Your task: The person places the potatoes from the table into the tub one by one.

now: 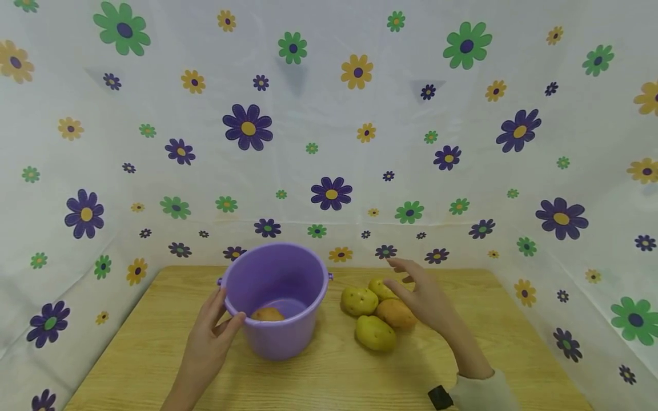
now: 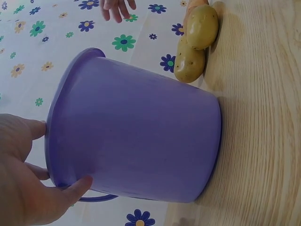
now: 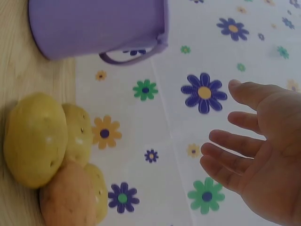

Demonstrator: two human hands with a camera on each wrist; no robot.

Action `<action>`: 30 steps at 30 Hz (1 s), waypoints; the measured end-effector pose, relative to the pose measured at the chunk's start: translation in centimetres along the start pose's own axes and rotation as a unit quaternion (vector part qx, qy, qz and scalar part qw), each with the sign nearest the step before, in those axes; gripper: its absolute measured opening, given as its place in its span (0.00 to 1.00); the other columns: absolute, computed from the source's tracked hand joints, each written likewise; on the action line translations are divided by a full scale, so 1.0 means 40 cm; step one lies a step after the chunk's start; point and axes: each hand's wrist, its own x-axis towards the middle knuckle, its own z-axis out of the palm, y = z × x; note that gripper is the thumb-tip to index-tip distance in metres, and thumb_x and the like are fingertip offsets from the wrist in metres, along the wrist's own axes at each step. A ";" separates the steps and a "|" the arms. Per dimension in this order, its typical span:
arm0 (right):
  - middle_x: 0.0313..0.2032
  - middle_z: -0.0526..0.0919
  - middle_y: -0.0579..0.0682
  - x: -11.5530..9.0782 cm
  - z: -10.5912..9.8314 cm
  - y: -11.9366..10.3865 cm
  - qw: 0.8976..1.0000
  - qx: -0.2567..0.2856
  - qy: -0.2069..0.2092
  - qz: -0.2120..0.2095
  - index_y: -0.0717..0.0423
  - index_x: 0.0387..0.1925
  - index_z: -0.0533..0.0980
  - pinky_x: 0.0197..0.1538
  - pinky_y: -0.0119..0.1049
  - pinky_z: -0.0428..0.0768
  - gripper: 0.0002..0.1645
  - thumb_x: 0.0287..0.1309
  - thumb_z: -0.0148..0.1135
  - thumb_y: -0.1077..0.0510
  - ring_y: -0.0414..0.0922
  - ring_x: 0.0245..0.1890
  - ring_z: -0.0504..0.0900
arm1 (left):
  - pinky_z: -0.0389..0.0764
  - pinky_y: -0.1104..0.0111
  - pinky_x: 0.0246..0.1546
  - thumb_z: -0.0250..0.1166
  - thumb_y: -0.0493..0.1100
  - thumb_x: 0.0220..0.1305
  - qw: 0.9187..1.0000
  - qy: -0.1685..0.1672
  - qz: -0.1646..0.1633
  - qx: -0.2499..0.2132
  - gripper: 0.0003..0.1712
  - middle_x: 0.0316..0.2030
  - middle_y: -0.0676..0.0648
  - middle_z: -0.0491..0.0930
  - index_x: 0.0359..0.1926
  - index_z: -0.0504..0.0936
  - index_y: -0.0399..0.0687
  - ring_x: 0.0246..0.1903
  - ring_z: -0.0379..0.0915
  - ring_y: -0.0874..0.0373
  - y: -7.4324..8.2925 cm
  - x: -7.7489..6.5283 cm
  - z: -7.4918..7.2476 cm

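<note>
A purple bucket point(image 1: 280, 339) stands upright on the wooden table, and a brownish potato point(image 1: 267, 314) shows low inside it. My left hand point(image 1: 205, 337) grips the bucket's near left rim, with thumb and fingers spread along it. Right of the bucket lies a close group of potatoes: yellow-green ones point(image 1: 375, 334) and one orange-brown potato point(image 1: 396, 314). Over the right side of this group hovers my right hand point(image 1: 424, 299), fingers spread and slightly bent. The right wrist view shows its palm point(image 3: 273, 179) holding nothing, apart from the potatoes.
A white sheet point(image 1: 308, 171) printed with flowers hangs behind the table and along both sides. The bucket's purple handle point(image 3: 131, 59) hangs down at its side. A small black item point(image 1: 440, 397) is at the right sleeve point(image 1: 485, 391).
</note>
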 end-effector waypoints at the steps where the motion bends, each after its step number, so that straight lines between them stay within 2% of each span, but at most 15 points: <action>1: 0.63 0.78 0.61 -0.006 -0.009 0.007 1.000 -0.003 0.004 0.003 0.61 0.69 0.71 0.57 0.58 0.84 0.29 0.73 0.64 0.53 0.58 0.58 0.78 | 0.76 0.81 0.58 0.63 0.38 0.76 1.000 0.001 0.000 0.002 0.40 0.79 0.33 0.47 0.79 0.53 0.31 0.73 0.54 0.32 0.000 0.000 0.000; 7: 0.62 0.79 0.64 -0.034 -0.055 0.042 1.000 -0.011 0.027 0.010 0.65 0.67 0.72 0.56 0.60 0.84 0.27 0.74 0.63 0.56 0.61 0.58 0.78 | 0.76 0.81 0.58 0.63 0.38 0.76 1.000 0.001 -0.002 0.005 0.40 0.79 0.33 0.47 0.79 0.53 0.33 0.73 0.54 0.32 0.000 -0.001 0.002; 14: 0.65 0.75 0.66 -0.079 -0.106 0.087 0.998 -0.028 0.034 0.040 0.64 0.69 0.70 0.54 0.63 0.84 0.29 0.75 0.61 0.54 0.63 0.58 0.78 | 0.76 0.81 0.58 0.63 0.38 0.75 1.000 0.001 -0.005 -0.005 0.40 0.79 0.33 0.47 0.79 0.54 0.32 0.73 0.54 0.33 -0.005 -0.005 0.000; 19: 0.63 0.75 0.70 -0.105 -0.141 0.117 0.996 -0.051 0.050 0.049 0.67 0.69 0.69 0.50 0.64 0.85 0.30 0.75 0.61 0.55 0.67 0.54 0.79 | 0.76 0.80 0.58 0.63 0.38 0.75 1.000 0.001 -0.005 -0.005 0.40 0.79 0.33 0.47 0.79 0.54 0.33 0.74 0.55 0.33 -0.003 -0.008 -0.002; 24: 0.61 0.77 0.71 -0.127 -0.162 0.146 0.994 -0.071 0.064 0.048 0.69 0.68 0.70 0.48 0.64 0.85 0.29 0.74 0.63 0.56 0.67 0.53 0.80 | 0.76 0.80 0.59 0.63 0.39 0.75 1.000 0.001 -0.007 -0.011 0.41 0.79 0.33 0.47 0.79 0.54 0.34 0.74 0.54 0.33 -0.005 -0.011 -0.005; 30: 0.60 0.77 0.70 -0.140 -0.166 0.164 0.993 -0.081 0.066 0.054 0.69 0.67 0.71 0.48 0.58 0.86 0.29 0.74 0.63 0.56 0.65 0.55 0.79 | 0.77 0.78 0.59 0.64 0.39 0.75 1.000 0.004 -0.002 -0.014 0.40 0.79 0.35 0.48 0.79 0.55 0.35 0.74 0.55 0.34 -0.013 -0.016 -0.007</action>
